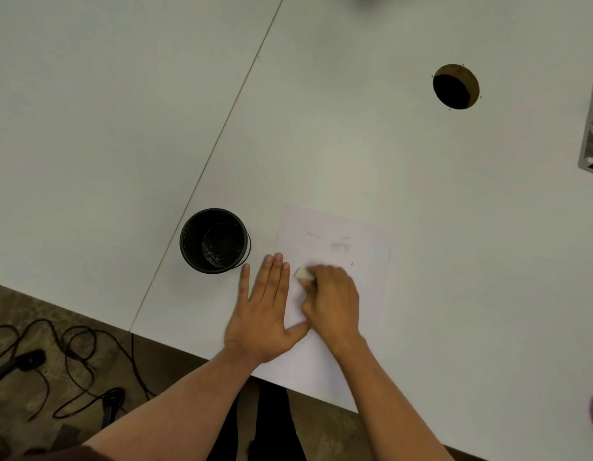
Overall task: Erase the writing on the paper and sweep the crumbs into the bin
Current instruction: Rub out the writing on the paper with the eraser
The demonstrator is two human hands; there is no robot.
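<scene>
Faint writing [325, 239] on paper [365, 294] illegible.

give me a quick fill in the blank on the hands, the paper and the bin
1. The right hand grips a white ____.
2. The left hand lies ____ on the paper's left edge.
3. The bin stands to the ____ of the paper.
4. The bin is coloured ____.

Missing words: eraser; flat; left; black

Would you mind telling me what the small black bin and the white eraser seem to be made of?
The small black round bin looks like matte plastic or coated metal: a dull, even wall with a thin wire handle; which one is unclear. The white block eraser, gripped by the right hand, looks like soft rubber or vinyl, matte with rounded corners.
</scene>
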